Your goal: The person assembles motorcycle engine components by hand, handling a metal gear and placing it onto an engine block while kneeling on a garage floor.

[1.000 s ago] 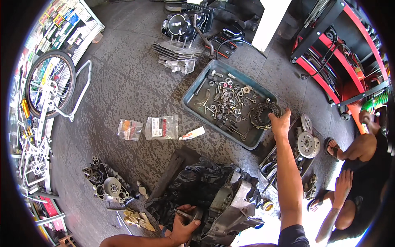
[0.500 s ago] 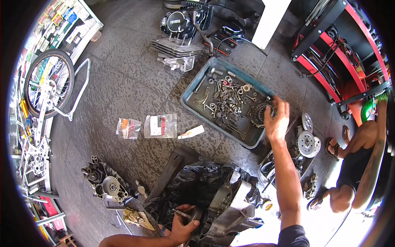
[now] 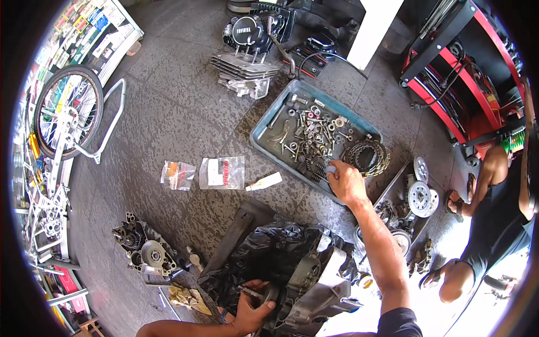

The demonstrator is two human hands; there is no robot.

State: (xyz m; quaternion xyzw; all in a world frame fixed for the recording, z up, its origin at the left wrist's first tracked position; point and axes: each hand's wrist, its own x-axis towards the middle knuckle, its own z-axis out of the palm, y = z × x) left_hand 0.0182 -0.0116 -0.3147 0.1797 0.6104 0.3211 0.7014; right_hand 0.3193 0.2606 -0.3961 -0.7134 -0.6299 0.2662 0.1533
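Note:
My left hand (image 3: 251, 312) is closed around a dark round metal part with a short rod-like end, beside the grey engine case (image 3: 325, 281) on a black plastic bag (image 3: 252, 247). Its grip hides much of the part. My right hand (image 3: 349, 184) reaches over the near side of a blue-green parts tray (image 3: 275, 106). Thumb and fingers come together by some small springs (image 3: 320, 168), at a greyish piece I cannot make out. Bolts, washers and other small parts (image 3: 317, 132) fill the tray. Ring-shaped clutch plates (image 3: 370, 156) lie over its right edge.
A finned cylinder (image 3: 244, 70) and engine covers lie behind the tray. Plastic packets (image 3: 223, 173) and a white tube (image 3: 264, 181) sit left of it. Another engine case (image 3: 149, 253) rests at left. A red tool cart (image 3: 438, 101) and a seated person (image 3: 494, 224) are at right.
My right hand has moved left and nearer, from the clutch plates to the springs. The plates are shifted right, onto the tray's edge, and fanned out. My left hand keeps its hold.

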